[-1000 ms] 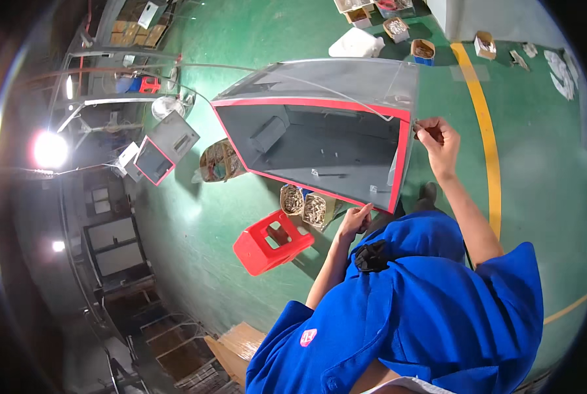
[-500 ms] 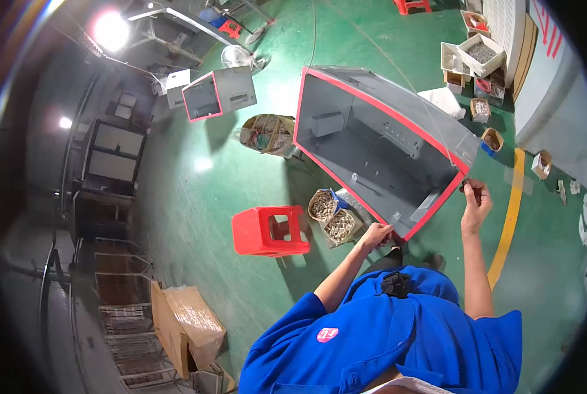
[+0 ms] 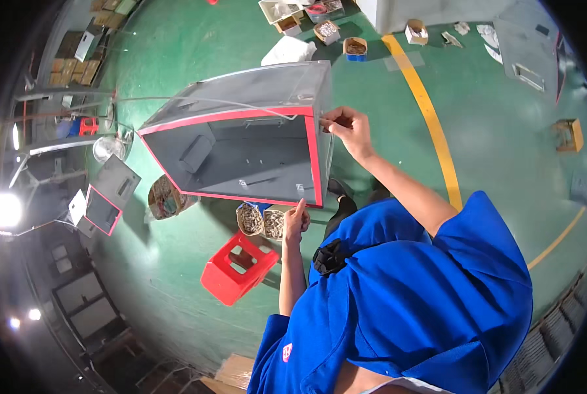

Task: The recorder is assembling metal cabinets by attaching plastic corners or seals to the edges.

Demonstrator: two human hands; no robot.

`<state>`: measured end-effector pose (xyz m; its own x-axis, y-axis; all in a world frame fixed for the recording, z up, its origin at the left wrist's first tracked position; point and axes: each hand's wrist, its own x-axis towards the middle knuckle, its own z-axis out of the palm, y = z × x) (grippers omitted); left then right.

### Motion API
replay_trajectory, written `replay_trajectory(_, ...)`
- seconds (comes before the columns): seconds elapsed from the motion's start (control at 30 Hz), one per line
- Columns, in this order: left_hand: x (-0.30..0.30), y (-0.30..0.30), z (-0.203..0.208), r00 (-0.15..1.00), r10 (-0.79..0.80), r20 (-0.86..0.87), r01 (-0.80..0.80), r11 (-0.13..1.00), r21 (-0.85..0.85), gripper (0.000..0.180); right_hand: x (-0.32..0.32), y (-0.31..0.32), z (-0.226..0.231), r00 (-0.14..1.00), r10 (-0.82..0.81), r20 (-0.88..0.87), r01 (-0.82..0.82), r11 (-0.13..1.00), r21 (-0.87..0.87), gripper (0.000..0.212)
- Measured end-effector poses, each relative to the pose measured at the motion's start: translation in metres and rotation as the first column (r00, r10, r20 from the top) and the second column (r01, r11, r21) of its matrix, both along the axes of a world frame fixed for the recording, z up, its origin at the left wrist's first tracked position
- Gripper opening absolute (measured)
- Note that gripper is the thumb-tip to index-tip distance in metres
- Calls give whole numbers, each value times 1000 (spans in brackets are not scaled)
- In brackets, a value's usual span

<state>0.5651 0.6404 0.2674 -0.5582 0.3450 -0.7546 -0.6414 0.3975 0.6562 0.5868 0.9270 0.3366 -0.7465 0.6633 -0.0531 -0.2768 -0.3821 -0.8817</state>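
Note:
A large grey metal cabinet [image 3: 260,172], open-fronted with a red rim, is tilted in front of me above the floor. A small bracket and several holes show inside it. My left hand [image 3: 296,222] is closed at the lower red edge near its right corner, a finger or thumb against the rim. Beside the cabinet's right wall is my right hand [image 3: 350,131], thumb and fingers pinched together at the edge. Whatever is in that pinch is too small to make out. A thin cord [image 3: 208,102] crosses above the cabinet's top towards that upper corner.
Below the cabinet stand two containers of small parts [image 3: 274,224] and a red plastic stool [image 3: 238,269]. A sack-like bin [image 3: 165,197] and a second red-rimmed cabinet [image 3: 103,210] are at left. Boxes of parts [image 3: 326,31] line the far side. A yellow line [image 3: 431,118] marks the green floor.
The view has swung to the right, so the cabinet and stool appear further left. The cabinet appears turned. Both hands stay at its right end.

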Motion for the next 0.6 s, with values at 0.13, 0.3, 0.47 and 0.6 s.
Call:
replay_trajectory(0.13,-1,0,3,999,-32,10,32,999,-32,50,4,1,2,999,16,-37,-18,999,-46,4)
replay_trajectory(0.3,-2,0,7,996,-89,-6,89,996,-8,51,8,3,19,996,76,-55,-78,997,-30,4)
replay_trajectory(0.47,3,2,9,997,-74,8,74,997,-22,52,3,6,28,997,62,47,-68,986,155,7)
replay_trajectory(0.6,5,2,15,999,-47,-14,45,993,-112,48,9,0,41,994,100,-38,-88,966,242,9)
